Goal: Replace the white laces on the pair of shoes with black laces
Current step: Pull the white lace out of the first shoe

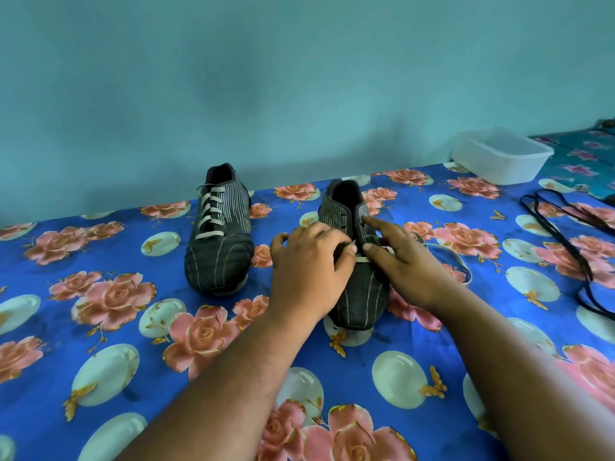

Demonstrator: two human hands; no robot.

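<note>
My left hand point(307, 261) and right hand point(402, 257) are both pinching the white lace point(362, 259) low on the near shoe point(357, 261), right index finger stretched up by the eyelets. The other shoe point(219, 227) sits to the left, fully laced. Black laces point(575, 227) lie off right on the floral bedsheet point(133, 327), near a white tub point(499, 154).

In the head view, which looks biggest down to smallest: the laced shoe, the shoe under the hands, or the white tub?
1. Shoe under the hands, though it is nearer the camera.
2. Laced shoe.
3. White tub, farthest back, so its true size is unsure.
</note>
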